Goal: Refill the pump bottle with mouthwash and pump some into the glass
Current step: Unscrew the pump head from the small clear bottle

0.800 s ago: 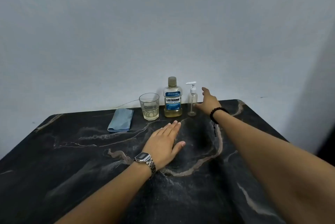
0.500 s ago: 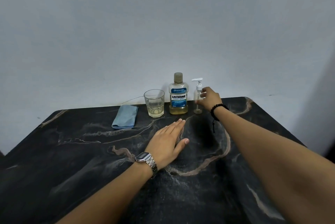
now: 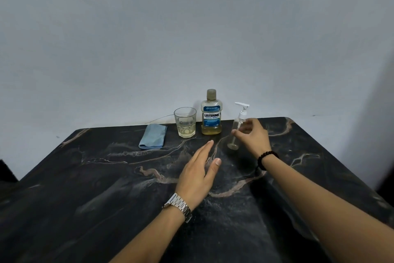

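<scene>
Pump bottle [image 3: 236,132] nearer, tilted, near-empty.

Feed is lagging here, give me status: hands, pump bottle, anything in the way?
Right hand grips pump bottle, tilted. Left hand open, flat over table. Mouthwash bottle capped; glass beside it. Nothing in the way.

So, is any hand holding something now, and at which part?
The right hand grips the pump bottle around the middle of its clear body. The left hand holds nothing.
</scene>
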